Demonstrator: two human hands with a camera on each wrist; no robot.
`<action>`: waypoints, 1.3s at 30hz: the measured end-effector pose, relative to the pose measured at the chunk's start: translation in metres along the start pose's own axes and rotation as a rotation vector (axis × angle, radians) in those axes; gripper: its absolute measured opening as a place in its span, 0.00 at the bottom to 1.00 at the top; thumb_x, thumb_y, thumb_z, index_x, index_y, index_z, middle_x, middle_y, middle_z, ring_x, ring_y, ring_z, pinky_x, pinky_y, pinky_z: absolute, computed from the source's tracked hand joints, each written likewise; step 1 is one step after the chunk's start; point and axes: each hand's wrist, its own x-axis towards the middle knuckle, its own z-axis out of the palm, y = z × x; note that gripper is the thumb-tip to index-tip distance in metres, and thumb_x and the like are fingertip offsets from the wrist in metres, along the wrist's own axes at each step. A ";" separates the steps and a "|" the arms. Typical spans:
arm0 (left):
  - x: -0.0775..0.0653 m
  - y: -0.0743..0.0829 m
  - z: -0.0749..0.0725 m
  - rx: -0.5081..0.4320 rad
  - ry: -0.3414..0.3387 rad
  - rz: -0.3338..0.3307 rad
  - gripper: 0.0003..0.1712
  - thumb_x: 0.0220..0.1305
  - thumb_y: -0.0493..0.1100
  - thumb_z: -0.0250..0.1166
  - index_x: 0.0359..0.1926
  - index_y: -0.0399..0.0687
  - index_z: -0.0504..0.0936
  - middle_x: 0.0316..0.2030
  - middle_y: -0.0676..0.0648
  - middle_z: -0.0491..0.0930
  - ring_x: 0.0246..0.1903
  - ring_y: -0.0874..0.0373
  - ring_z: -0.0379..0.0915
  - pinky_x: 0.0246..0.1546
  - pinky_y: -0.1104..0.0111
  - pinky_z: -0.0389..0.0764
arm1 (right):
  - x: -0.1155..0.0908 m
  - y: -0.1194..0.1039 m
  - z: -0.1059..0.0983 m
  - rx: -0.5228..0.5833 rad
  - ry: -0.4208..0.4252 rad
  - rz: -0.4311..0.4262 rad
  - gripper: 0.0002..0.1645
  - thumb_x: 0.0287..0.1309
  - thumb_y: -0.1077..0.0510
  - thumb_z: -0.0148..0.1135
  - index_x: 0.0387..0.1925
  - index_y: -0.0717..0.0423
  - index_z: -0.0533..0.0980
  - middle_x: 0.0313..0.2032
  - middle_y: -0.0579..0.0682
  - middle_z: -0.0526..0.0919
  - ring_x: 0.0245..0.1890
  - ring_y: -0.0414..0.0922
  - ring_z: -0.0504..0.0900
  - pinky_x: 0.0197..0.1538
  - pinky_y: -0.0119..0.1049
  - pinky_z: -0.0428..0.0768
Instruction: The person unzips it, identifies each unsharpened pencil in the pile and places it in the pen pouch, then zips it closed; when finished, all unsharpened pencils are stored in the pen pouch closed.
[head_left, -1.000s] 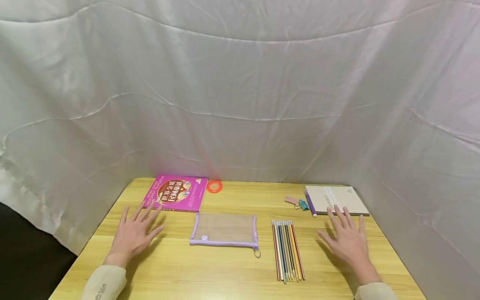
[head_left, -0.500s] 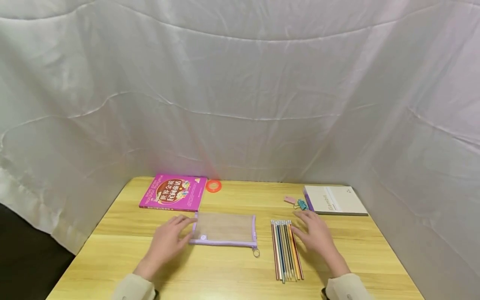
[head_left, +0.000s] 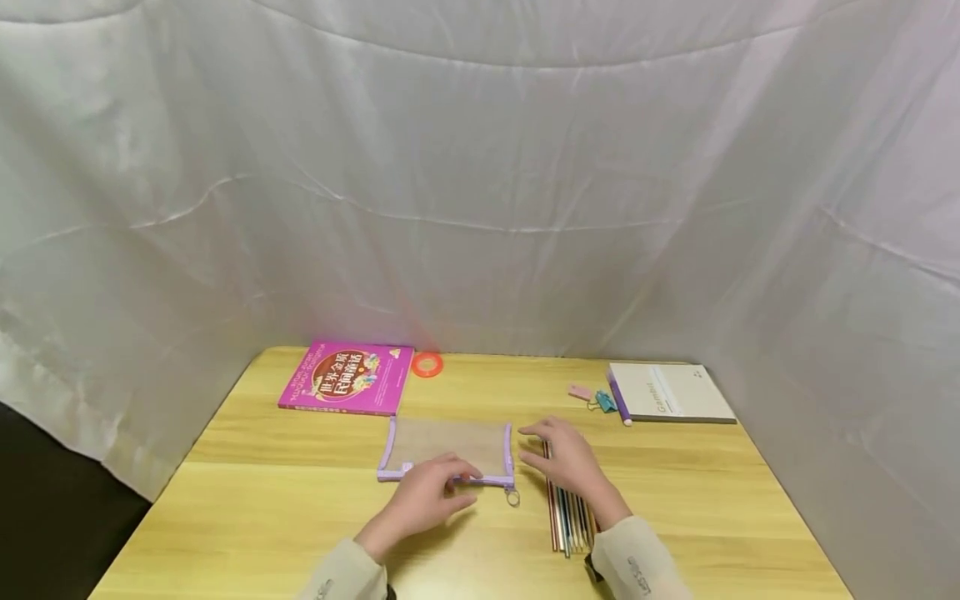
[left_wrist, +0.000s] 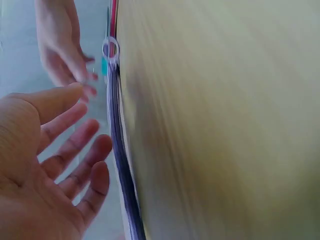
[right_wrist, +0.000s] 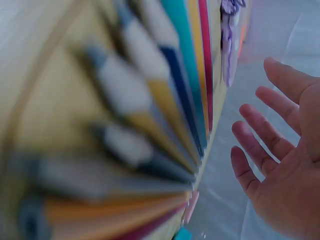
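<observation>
The pouch (head_left: 450, 443) lies flat in the middle of the worktop (head_left: 255, 517), a soft rectangle of see-through mesh bound in smooth lilac trim, with a zip (head_left: 497, 481) along its near edge and a round metal ring (head_left: 513, 498) hanging off the right end. The left hand (head_left: 431, 492) is over that near edge, its fingers gently bent, the thumb held apart from them and nothing gripped; whether a fingertip touches the zip I cannot tell. The right hand (head_left: 566, 458) is above the blunt ends of the pencils (head_left: 570, 521), fingers spread from the thumb and pointing towards the pouch's right side, holding nothing. The pencils lie side by side in a fan just right of the pouch, slim painted barrels in teal, yellow, red and navy, their sharpened cones of pale bare wood blurred in the right wrist view. Behind are a glossy magenta book (head_left: 360, 379), a flat orange ring-shaped roll (head_left: 417, 367), a small pink block (head_left: 580, 391), a teal clip (head_left: 606, 402) with wire loops, and a purple marker (head_left: 619, 400) against a matt, pale notebook (head_left: 678, 392). Creased, faintly shiny grey cloth (head_left: 480, 167) hangs around the wood-grained worktop
</observation>
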 end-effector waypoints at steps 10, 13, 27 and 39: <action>0.012 0.015 0.024 -0.144 -0.097 -0.024 0.13 0.60 0.45 0.76 0.47 0.53 0.88 0.36 0.55 0.84 0.28 0.73 0.70 0.33 0.77 0.73 | 0.008 -0.007 0.011 0.027 -0.079 -0.008 0.22 0.55 0.51 0.78 0.51 0.52 0.86 0.48 0.53 0.85 0.48 0.50 0.81 0.52 0.53 0.82; 0.013 0.016 0.028 -0.183 -0.103 -0.038 0.13 0.60 0.44 0.76 0.46 0.52 0.89 0.36 0.55 0.84 0.27 0.73 0.69 0.32 0.77 0.73 | 0.008 -0.008 0.012 0.027 -0.095 -0.020 0.21 0.54 0.52 0.78 0.50 0.53 0.86 0.47 0.51 0.86 0.50 0.51 0.81 0.56 0.56 0.81; 0.018 0.022 0.037 -0.155 -0.113 -0.034 0.13 0.62 0.44 0.74 0.48 0.53 0.89 0.35 0.59 0.83 0.26 0.74 0.64 0.32 0.77 0.69 | 0.017 0.000 0.017 -0.041 -0.098 -0.027 0.21 0.47 0.50 0.83 0.46 0.47 0.88 0.43 0.46 0.88 0.47 0.48 0.80 0.58 0.55 0.78; 0.017 0.023 0.044 -0.012 -0.109 -0.014 0.09 0.61 0.48 0.75 0.43 0.60 0.88 0.36 0.62 0.81 0.35 0.73 0.73 0.40 0.76 0.73 | 0.019 -0.002 0.023 -0.038 -0.114 0.004 0.20 0.47 0.50 0.83 0.44 0.45 0.89 0.47 0.47 0.87 0.51 0.50 0.79 0.58 0.55 0.78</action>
